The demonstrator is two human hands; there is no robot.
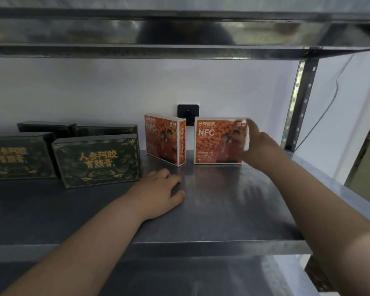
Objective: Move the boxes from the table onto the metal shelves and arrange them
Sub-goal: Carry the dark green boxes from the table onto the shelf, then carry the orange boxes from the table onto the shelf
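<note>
This looks like a storeroom or the back of a shop. A metal shelf (222,210) sits under another metal shelf (179,33), beside a metal post (297,103) full of holes. Goods stand in matching groups: dark green boxes (96,163) with gold writing, and an orange box (165,139) near a second orange box (218,142) just like it. Behind them is a plain white wall (73,88).

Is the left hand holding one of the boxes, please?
No, the left hand rests on the shelf with no box in it; the right hand grips an orange box.
</note>
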